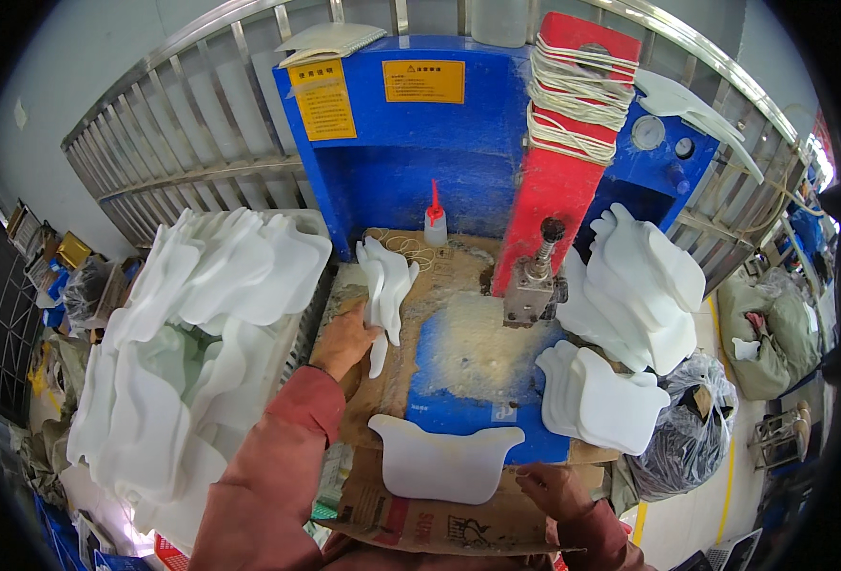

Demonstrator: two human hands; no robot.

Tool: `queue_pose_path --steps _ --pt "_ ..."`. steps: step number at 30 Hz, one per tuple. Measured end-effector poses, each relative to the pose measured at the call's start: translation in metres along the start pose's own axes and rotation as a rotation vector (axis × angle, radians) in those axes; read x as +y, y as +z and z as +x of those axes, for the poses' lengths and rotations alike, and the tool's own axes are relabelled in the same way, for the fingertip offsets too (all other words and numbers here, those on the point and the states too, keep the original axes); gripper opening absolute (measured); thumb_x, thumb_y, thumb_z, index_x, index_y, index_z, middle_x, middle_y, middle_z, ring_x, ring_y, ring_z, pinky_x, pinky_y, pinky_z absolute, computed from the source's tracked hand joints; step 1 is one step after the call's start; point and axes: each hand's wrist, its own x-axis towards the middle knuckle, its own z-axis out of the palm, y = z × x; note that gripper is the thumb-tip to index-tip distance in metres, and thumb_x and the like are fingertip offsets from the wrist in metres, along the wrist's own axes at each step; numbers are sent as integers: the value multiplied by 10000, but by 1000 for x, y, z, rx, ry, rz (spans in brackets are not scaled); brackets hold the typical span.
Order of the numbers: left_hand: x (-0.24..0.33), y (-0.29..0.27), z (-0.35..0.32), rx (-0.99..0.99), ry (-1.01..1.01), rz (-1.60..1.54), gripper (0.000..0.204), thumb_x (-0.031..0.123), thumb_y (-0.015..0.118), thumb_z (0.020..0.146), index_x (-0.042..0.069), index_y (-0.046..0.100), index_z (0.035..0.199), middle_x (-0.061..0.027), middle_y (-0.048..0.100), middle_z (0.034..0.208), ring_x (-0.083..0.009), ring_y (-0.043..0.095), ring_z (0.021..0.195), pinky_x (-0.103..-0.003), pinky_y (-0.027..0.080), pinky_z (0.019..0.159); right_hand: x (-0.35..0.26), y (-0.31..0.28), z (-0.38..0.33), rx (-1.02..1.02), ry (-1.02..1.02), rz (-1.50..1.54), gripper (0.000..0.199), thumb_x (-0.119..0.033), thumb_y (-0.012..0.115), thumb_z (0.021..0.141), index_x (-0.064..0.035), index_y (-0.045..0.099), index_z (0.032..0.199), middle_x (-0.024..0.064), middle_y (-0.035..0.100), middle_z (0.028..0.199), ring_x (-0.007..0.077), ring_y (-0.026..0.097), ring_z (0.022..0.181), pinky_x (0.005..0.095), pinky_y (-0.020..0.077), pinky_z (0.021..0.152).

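My left hand (345, 341) reaches to the left side of the work surface, its fingers closed on the edge of a white shaped pad (379, 354) beside a small pile of such pads (387, 285). Part of that grip is hidden behind the hand. Close to my body, one wide white pad (449, 462) with two pointed upper corners lies flat on brown cardboard (420, 523). My right hand (556, 490) is by that pad's lower right edge, its fingers loosely bent and apart, with nothing visible in them.
A blue machine (420, 124) with a red arm (568, 181) and metal head (532, 295) stands ahead, above a dusty blue board (440, 411). Pads fill a crate at left (221, 285); stacks stand at right (630, 285) (601, 400). A red-tipped bottle (435, 225) stands behind.
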Motion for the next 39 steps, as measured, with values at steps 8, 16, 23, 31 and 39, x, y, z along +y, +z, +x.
queue_pose_path --steps 8,16,23,31,39 --pt "-23 -12 -8 37 -278 -928 444 128 719 951 -47 597 1341 -112 715 1015 -202 716 883 -327 593 784 1 -4 14 -65 -92 -46 195 -180 727 933 -55 760 1079 174 749 938 345 740 870 410 594 731" --pt "26 -89 -95 27 -101 -664 471 31 722 917 -28 613 1371 -61 678 1070 -148 658 914 -287 548 808 -69 -18 44 -40 -411 -103 279 -141 764 893 -60 726 1158 130 728 946 323 727 850 383 592 719" --pt "63 -100 -181 -168 387 -191 442 55 739 885 55 664 1321 -129 640 1155 -319 660 996 -383 547 858 -132 -13 56 2 -852 -513 590 -190 807 814 -95 635 1371 159 568 1435 387 531 1358 523 479 1082" --pt "58 -89 -203 -339 493 -186 373 17 717 905 67 676 1273 -97 637 1179 -276 676 1033 -377 568 860 -104 15 53 -90 -713 -526 702 -266 861 769 -102 602 1400 148 567 1409 362 565 1302 504 469 1063" --pt "53 -66 -199 -328 300 -297 358 60 749 909 45 690 1262 -130 681 1144 -282 688 987 -366 556 844 -79 24 52 -256 -618 -345 763 -263 867 759 -93 568 1440 126 576 1147 328 650 945 440 556 824"
